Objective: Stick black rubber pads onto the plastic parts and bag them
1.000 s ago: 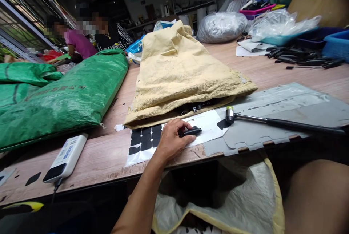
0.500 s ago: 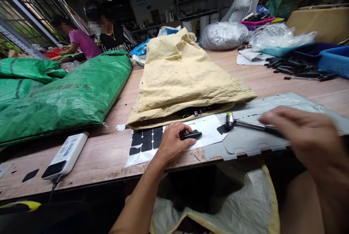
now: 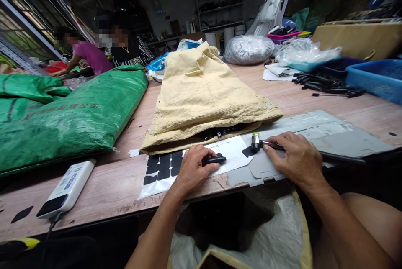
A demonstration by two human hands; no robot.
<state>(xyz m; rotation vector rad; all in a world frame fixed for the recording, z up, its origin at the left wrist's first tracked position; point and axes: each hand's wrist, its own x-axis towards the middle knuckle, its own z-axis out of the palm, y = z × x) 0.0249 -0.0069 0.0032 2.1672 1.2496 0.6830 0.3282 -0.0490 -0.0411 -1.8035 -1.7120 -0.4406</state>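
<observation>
My left hand (image 3: 195, 167) is closed around a short black tube-like piece (image 3: 216, 160), whose end sticks out to the right past the fingers. Under that hand is a white sheet (image 3: 230, 148) with black rounded-square stickers (image 3: 163, 168). My right hand (image 3: 293, 156) is closed, thumb and fingers around the metal shaft of a small mallet (image 3: 256, 141) with a yellow-tipped head. The mallet lies on a grey board (image 3: 333, 131); its black handle runs out to the right behind the hand. Some fingers of both hands are hidden.
A tan sack (image 3: 204, 93) lies open towards me, dark parts in its mouth. Left are a green sack (image 3: 78, 122) and a white power bank (image 3: 66, 189). Black pieces (image 3: 326, 84) and a blue basket (image 3: 375, 78) lie right. Two people (image 3: 91, 53) sit far left. An open bag (image 3: 270, 227) hangs below the edge.
My right hand has come in from the right and closed on the mallet's shaft near the head. My left hand stays on the black piece. The view has shifted slightly.
</observation>
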